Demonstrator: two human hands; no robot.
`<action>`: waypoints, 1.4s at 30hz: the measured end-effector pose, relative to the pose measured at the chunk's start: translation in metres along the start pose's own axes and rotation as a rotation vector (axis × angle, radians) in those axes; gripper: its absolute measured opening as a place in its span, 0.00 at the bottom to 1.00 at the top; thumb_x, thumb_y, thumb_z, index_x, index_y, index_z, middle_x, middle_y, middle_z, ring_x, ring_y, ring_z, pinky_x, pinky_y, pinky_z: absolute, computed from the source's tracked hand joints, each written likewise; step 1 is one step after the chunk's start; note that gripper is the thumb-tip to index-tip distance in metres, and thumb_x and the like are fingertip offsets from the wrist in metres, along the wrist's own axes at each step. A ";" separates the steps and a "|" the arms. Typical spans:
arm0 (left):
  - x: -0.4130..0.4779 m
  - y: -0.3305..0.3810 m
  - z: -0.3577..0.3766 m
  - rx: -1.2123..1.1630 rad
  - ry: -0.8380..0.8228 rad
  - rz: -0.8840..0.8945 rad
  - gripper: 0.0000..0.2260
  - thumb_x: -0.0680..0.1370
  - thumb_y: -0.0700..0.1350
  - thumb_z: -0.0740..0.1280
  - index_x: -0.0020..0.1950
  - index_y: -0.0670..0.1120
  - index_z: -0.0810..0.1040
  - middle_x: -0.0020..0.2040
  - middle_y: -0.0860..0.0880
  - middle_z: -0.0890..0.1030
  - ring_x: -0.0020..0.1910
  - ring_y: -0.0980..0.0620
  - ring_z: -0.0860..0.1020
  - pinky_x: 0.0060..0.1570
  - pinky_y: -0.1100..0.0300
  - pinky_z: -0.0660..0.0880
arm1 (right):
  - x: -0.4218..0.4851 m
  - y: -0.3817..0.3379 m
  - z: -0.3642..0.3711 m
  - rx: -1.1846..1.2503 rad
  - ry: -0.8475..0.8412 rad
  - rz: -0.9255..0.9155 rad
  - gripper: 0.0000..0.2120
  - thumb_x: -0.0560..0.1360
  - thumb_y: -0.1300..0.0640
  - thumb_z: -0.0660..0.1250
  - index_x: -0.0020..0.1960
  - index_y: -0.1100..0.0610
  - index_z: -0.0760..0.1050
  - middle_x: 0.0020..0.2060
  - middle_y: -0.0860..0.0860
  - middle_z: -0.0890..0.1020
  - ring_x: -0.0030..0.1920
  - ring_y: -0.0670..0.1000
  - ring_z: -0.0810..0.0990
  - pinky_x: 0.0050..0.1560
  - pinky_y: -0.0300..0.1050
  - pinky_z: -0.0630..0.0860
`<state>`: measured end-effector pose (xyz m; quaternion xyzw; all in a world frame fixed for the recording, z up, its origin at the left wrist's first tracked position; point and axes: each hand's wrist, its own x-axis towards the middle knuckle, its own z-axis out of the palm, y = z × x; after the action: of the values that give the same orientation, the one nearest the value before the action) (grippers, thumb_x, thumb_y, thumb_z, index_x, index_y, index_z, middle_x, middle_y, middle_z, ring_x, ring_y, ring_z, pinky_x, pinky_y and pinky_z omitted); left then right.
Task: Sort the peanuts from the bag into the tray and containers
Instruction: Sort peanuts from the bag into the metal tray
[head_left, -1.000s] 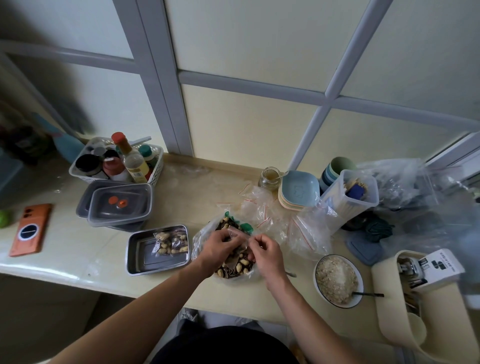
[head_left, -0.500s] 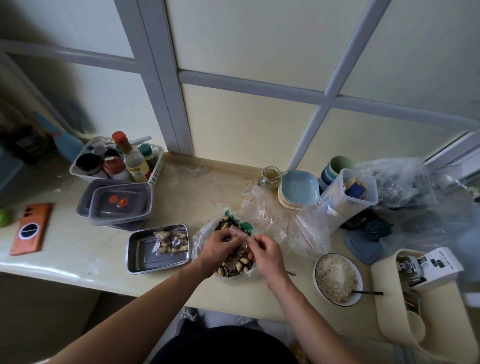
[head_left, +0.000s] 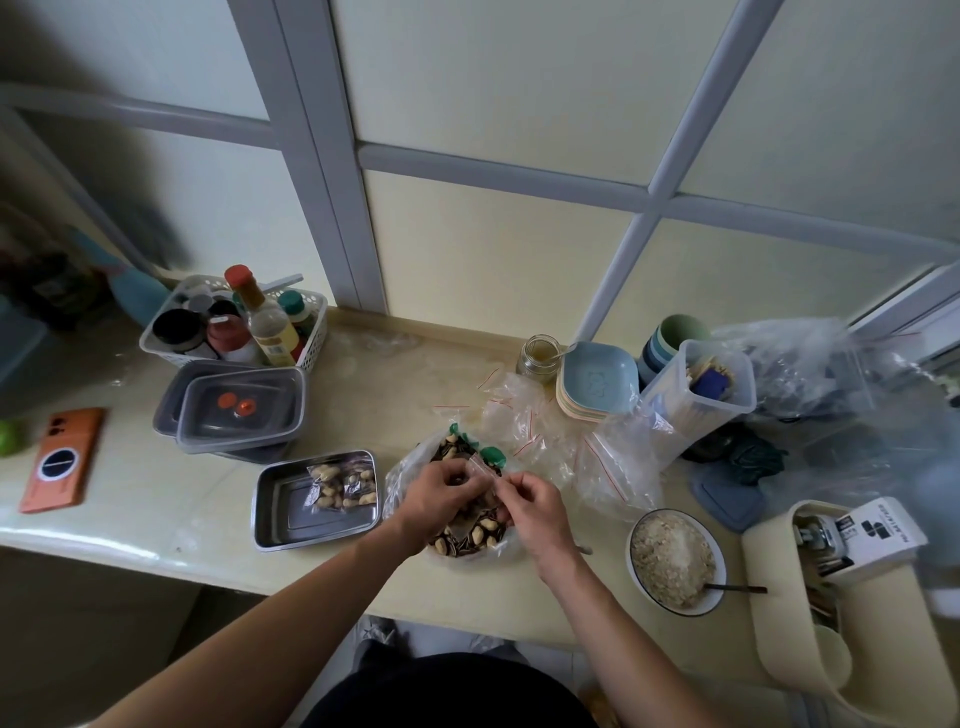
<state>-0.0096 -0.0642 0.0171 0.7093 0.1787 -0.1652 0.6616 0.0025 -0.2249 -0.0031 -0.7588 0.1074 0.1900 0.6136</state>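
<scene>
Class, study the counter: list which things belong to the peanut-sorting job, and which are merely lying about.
Job: left hand and right hand, both pinching the small clear bag; big peanut bag; steel tray holding packed peanuts; lidded containers; spare zip bags.
Lying about: orange phone; bottle basket; bowl of grain; stacked plates; glass jar.

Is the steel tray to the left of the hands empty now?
No, a small clear bag of peanuts lies inside the steel tray, toward its far right corner.
</scene>
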 end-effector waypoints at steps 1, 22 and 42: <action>0.000 0.001 0.001 0.001 0.005 -0.003 0.10 0.79 0.44 0.73 0.45 0.37 0.81 0.34 0.48 0.82 0.34 0.51 0.79 0.35 0.58 0.77 | 0.000 0.000 0.000 -0.021 0.003 -0.007 0.10 0.80 0.55 0.70 0.42 0.59 0.81 0.28 0.50 0.79 0.31 0.49 0.78 0.36 0.46 0.75; -0.004 0.004 0.004 0.005 0.035 0.073 0.06 0.81 0.41 0.69 0.49 0.39 0.80 0.38 0.50 0.83 0.37 0.58 0.81 0.38 0.65 0.77 | -0.002 -0.001 0.003 -0.043 0.009 0.001 0.11 0.78 0.52 0.71 0.40 0.56 0.78 0.29 0.48 0.78 0.32 0.48 0.76 0.36 0.46 0.73; -0.002 -0.010 -0.002 -0.035 -0.015 0.001 0.09 0.82 0.48 0.67 0.48 0.44 0.83 0.44 0.43 0.84 0.43 0.51 0.82 0.48 0.52 0.81 | 0.001 0.002 0.007 -0.182 -0.003 -0.046 0.12 0.79 0.54 0.71 0.37 0.53 0.77 0.28 0.44 0.79 0.30 0.42 0.75 0.34 0.37 0.72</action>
<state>-0.0158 -0.0616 0.0091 0.6964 0.1764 -0.1668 0.6753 0.0011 -0.2187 -0.0066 -0.8133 0.0712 0.1860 0.5467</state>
